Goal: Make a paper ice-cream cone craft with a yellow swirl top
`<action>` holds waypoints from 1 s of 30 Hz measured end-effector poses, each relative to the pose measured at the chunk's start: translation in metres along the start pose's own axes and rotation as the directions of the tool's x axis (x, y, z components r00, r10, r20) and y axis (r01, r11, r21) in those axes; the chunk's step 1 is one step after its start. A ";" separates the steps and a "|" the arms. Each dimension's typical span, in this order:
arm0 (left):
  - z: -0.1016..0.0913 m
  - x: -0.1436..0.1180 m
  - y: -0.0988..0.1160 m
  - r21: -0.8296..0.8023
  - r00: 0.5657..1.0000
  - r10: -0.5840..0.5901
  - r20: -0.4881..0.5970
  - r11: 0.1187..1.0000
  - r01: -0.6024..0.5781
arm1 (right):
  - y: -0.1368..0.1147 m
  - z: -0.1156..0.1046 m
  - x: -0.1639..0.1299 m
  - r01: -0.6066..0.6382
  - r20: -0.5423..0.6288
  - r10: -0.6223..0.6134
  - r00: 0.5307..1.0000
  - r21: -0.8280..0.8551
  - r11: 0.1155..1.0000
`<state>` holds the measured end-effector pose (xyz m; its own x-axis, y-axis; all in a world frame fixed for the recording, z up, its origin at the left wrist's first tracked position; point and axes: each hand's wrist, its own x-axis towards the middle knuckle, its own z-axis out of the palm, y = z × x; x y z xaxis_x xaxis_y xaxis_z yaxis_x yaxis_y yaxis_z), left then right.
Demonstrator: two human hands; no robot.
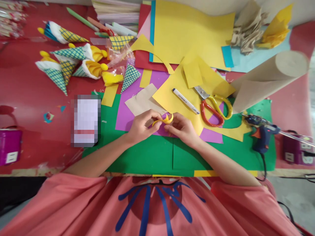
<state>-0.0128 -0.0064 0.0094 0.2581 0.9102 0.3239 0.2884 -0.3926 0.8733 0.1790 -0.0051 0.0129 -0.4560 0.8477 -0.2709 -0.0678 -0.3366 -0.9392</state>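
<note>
Both hands meet over the middle of the table, above the near edge of a purple sheet that lies on green paper. The left hand and the right hand each pinch one end of a curled yellow paper strip — fingertips pressed together on it, the strip arching up between them.

Just beyond the hands lie a tan paper piece and a white marker on a yellow sheet. To the right, near the marker, rest red-and-yellow scissors, closed. Farther right a blue glue gun sits at the green paper's edge, beside a large tan paper roll.

At far left, well apart from the hands, a cluster of finished paper cones — checked in teal and yellow — lies on the red tabletop.
</note>
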 end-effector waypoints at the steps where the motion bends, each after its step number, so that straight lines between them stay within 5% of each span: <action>1: 0.000 -0.001 -0.001 -0.018 1.000 0.007 -0.003 1.000 -0.007 | 0.000 0.000 0.000 0.011 -0.011 -0.010 1.000 0.011 1.000; 9: -0.002 -0.004 -0.004 -0.256 0.994 0.076 0.081 0.965 -0.053 | -0.005 -0.003 0.004 0.066 -0.022 -0.064 0.998 0.118 0.991; 22: 0.002 -0.001 -0.005 -0.045 0.998 0.062 -0.011 0.997 -0.062 | -0.003 -0.004 -0.002 0.118 -0.044 -0.120 0.992 -0.036 0.992; 30: 0.002 -0.001 0.000 0.027 0.993 0.102 0.061 0.994 -0.104 | -0.005 -0.001 -0.001 0.096 -0.062 -0.103 0.993 -0.112 0.989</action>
<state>-0.0114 -0.0075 0.0085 0.3417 0.8558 0.3884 0.2848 -0.4881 0.8250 0.1807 -0.0039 0.0181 -0.3903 0.9019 -0.1853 -0.0110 -0.2058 -0.9785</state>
